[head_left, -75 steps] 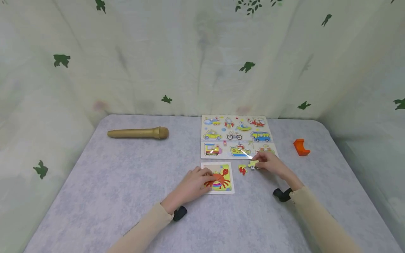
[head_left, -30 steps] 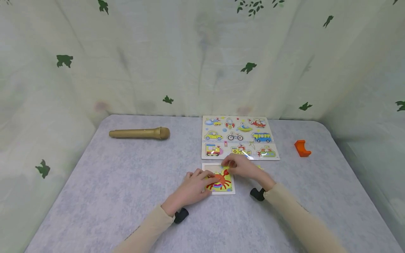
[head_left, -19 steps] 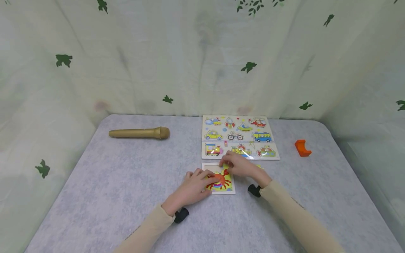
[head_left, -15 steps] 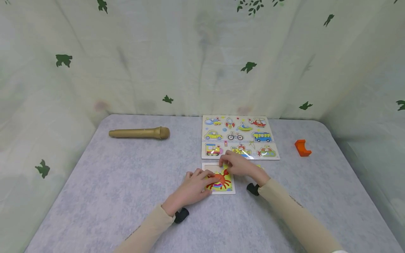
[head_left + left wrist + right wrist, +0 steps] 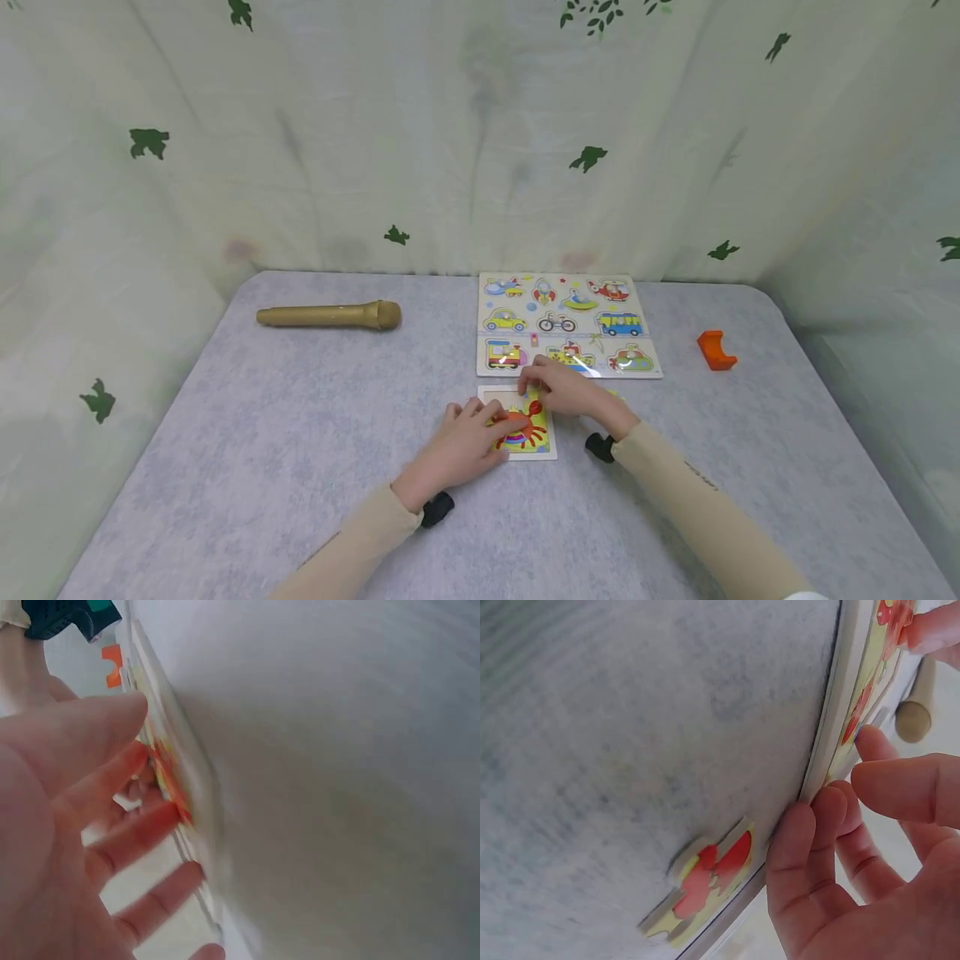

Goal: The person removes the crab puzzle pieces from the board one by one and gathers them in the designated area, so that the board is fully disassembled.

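A small white-framed crab puzzle (image 5: 551,450) lies flat on the table, with tan backing showing along its upper left. My left hand (image 5: 463,442) rests over its left side, fingers spread, a fingertip on the orange crab. In the left wrist view those fingers (image 5: 161,825) reach over the puzzle's edge. At the top right corner of the frame is my right hand (image 5: 566,392), fingers loosely bent. The right wrist view shows its fingertips right at the frame's edge, thumb apart from them. Beside that hand lies a loose red-and-yellow puzzle piece (image 5: 712,877), mostly hidden in the head view.
Just behind the small puzzle lies a larger vehicle peg puzzle board (image 5: 555,337). A gold toy microphone (image 5: 330,316) sits at the back left of the table (image 5: 300,417). Toward the right is an orange curved block (image 5: 716,350). A pale patterned curtain (image 5: 480,167) encloses the table.
My right hand has come left from the loose pieces, where it pinched a yellow one, to the crab puzzle's top corner, then nearly stopped. My left hand has slid slightly right over the crab.
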`<control>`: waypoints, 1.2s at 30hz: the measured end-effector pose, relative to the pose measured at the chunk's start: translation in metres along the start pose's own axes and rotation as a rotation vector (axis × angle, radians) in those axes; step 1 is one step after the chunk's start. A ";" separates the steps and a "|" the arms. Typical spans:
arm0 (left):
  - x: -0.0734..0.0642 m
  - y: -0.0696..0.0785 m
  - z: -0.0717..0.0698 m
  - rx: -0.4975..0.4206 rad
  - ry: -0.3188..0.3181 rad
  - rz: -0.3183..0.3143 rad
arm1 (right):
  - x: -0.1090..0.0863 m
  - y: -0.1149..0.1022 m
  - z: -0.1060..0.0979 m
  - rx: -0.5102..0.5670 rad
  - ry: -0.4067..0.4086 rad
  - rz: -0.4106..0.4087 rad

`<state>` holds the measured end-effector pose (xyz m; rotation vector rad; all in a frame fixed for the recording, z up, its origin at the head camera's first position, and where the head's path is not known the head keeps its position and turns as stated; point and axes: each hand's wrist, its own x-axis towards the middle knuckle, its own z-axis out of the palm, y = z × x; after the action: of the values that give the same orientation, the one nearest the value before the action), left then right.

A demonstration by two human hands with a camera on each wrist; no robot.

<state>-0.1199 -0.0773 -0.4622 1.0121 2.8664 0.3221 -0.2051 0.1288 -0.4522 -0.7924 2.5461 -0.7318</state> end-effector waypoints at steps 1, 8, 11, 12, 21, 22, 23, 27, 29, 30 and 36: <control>0.001 0.002 0.000 0.018 0.004 0.004 | 0.000 0.001 0.000 -0.002 0.003 -0.008; 0.005 0.010 0.001 0.076 0.017 -0.006 | 0.002 -0.001 0.000 -0.042 -0.010 -0.002; 0.005 0.011 0.002 0.090 0.028 -0.009 | 0.004 -0.003 0.001 -0.065 -0.027 0.024; 0.005 0.011 0.002 0.094 0.032 -0.008 | 0.005 -0.004 0.001 -0.073 -0.034 0.034; 0.004 0.012 0.004 0.113 0.044 -0.015 | 0.009 -0.007 0.000 -0.070 -0.059 0.022; 0.005 0.012 0.005 0.112 0.044 -0.016 | 0.009 -0.007 0.000 -0.069 -0.055 0.008; 0.005 0.012 0.005 0.112 0.045 -0.016 | 0.009 -0.006 0.000 -0.062 -0.052 -0.006; 0.005 0.012 0.005 0.106 0.051 -0.017 | 0.006 -0.002 -0.002 0.000 -0.035 -0.038; 0.005 0.012 0.005 0.100 0.050 -0.017 | 0.003 0.001 -0.004 0.054 -0.025 -0.030; 0.005 0.012 0.005 0.094 0.051 -0.017 | 0.002 0.003 -0.005 0.078 -0.020 -0.025; 0.005 0.012 0.004 0.074 0.054 -0.021 | -0.006 0.009 -0.011 0.186 -0.019 -0.029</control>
<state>-0.1153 -0.0642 -0.4638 0.9997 2.9551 0.2473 -0.2095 0.1429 -0.4477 -0.7709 2.4109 -0.9492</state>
